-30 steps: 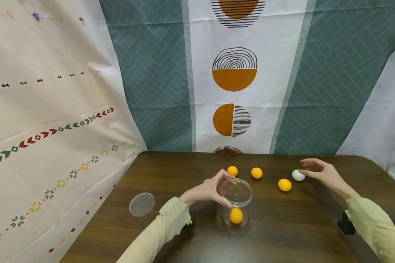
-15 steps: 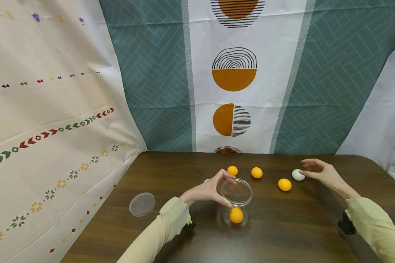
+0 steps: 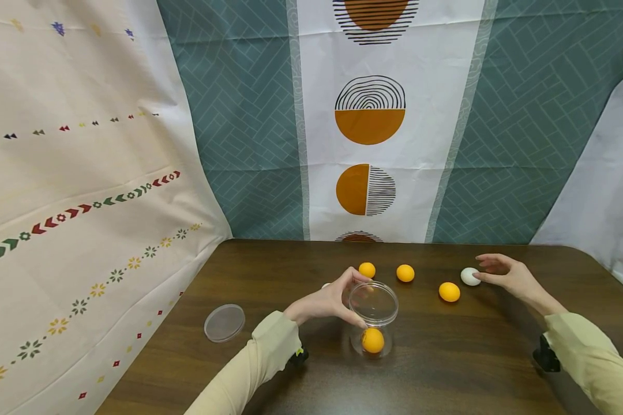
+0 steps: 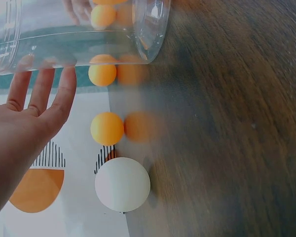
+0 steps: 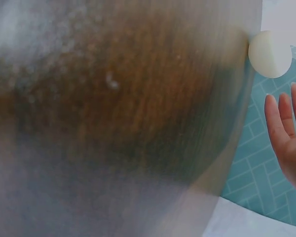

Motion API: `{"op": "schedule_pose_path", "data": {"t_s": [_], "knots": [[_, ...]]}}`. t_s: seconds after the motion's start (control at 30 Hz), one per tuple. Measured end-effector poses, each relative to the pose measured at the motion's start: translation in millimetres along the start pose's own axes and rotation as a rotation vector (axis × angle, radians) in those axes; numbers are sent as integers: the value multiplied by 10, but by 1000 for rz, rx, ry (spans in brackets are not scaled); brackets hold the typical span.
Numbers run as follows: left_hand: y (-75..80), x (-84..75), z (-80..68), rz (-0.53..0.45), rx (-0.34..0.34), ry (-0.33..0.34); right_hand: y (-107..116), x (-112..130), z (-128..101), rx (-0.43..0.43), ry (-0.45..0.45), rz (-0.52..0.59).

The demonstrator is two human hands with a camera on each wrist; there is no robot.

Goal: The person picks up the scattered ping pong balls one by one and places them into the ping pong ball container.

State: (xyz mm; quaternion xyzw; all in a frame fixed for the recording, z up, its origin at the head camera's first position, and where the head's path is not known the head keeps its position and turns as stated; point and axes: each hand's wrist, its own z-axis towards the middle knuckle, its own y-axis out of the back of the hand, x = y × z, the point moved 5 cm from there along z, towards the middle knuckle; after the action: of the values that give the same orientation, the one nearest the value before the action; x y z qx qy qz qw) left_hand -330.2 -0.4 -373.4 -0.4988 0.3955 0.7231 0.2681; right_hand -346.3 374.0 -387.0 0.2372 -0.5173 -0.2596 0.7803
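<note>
My left hand holds a clear plastic jar near its rim, thumb in front and fingers behind. The jar stands upright on the table, and an orange ping-pong ball shows at its bottom. In the left wrist view, the fingers lie against the side of the jar. My right hand is beside a white ping-pong ball, its thumb close to the ball; the head view cannot settle whether they touch. In the right wrist view, a gap separates the visible fingers from the white ball.
Orange balls lie behind the jar, right of it and near the right hand. Another white ball is mostly hidden by the left hand in the head view. A round translucent lid lies left on the brown table.
My right hand has shifted very slightly right beside the white ball. The left hand, the jar and the balls have stayed in place.
</note>
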Motion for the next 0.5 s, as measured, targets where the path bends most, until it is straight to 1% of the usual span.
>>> {"op": "schedule_pose_path", "data": {"t_s": [0.27, 0.5], "knots": [[3, -5, -7, 16, -6, 6, -24, -53, 15, 28, 1, -6], [-3, 9, -6, 15, 1, 9, -63, -85, 26, 28, -21, 13]]}}
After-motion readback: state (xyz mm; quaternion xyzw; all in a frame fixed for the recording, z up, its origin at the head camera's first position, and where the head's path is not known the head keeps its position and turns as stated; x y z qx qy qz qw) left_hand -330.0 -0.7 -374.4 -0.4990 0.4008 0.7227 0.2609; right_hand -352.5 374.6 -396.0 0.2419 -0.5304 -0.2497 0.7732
